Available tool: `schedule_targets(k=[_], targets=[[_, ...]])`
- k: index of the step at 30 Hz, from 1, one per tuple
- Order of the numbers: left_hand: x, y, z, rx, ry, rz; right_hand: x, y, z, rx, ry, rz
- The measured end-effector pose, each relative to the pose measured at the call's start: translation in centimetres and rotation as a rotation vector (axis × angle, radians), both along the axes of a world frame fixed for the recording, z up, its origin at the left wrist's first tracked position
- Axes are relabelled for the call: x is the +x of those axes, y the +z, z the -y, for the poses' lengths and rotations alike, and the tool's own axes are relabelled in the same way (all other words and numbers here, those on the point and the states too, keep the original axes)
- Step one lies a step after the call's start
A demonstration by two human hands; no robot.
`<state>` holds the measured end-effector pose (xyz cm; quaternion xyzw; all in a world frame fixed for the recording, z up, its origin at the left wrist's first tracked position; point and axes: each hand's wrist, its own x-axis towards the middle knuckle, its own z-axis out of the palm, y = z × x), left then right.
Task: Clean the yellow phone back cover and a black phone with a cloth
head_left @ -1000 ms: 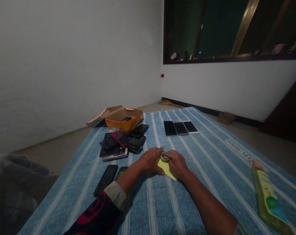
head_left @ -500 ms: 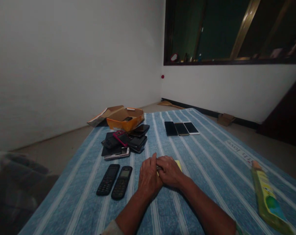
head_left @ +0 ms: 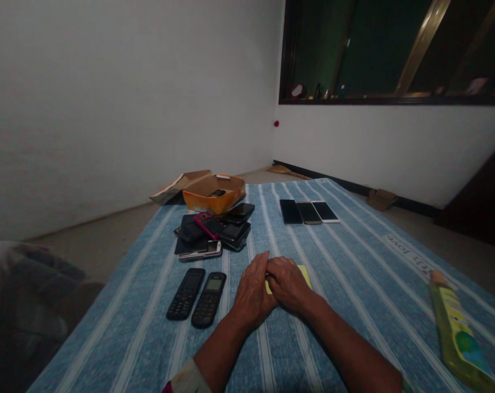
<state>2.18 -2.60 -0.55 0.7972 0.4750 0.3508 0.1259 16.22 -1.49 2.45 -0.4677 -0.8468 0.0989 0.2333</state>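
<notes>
My left hand [head_left: 252, 289] and my right hand [head_left: 289, 283] are pressed together over the striped bed cover. A yellow cloth [head_left: 305, 274] shows beyond the right hand and in the gap between the hands. The curled fingers of my right hand close on the cloth. My left hand is cupped against it, and what it holds is hidden. Left of the hands lie two black keypad phones [head_left: 208, 300], side by side. Behind them is a loose pile of phones [head_left: 214, 232], one with a pink rim. Three smartphones [head_left: 308, 212] form a row farther back.
An open orange cardboard box [head_left: 214, 203] with a phone inside stands behind the pile. To the right, a bottle of yellow-green liquid [head_left: 460, 338] lies on the blue striped cover [head_left: 354, 305]. A wall and window rise behind.
The whole scene has shifted slightly right and up in view. My hands stay together on the cloth, with a small shift of the fingers. The phones have not moved on the cover.
</notes>
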Motion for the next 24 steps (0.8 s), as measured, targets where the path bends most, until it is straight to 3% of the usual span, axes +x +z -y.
schedule_targets(k=[11, 24], targets=[[0.3, 0.9, 0.3, -0.045, 0.054, -0.006, 0.4, -0.4, -0.4, 0.037, -0.066, 0.055], [0.3, 0.7, 0.0, -0.029, 0.097, -0.024, -0.9, -0.4, -0.7, 0.038, -0.057, 0.053]])
